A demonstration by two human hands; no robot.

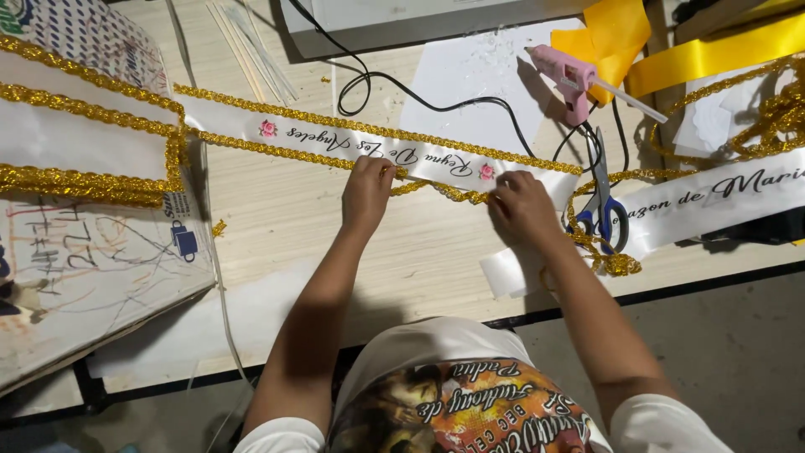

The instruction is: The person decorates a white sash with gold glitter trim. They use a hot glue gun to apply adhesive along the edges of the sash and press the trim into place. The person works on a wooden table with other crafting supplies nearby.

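Note:
A long white sash (293,134) with printed script and small pink roses lies across the wooden table (277,226). Glittery gold trim (251,147) runs along both of its edges. My left hand (366,193) presses the gold trim against the sash's near edge with the fingertips. My right hand (521,208) pinches the same trim a little further right, where it hangs loose from the edge. The sash's right end (511,270) folds down toward the table's front edge.
A pink glue gun (563,77) with a black cord (402,91) stands at the back right. Blue-handled scissors (602,205) lie right of my right hand. A second white sash (713,197), yellow ribbon (713,52) and tangled gold trim (767,117) fill the right. A scribbled board (92,268) sits left.

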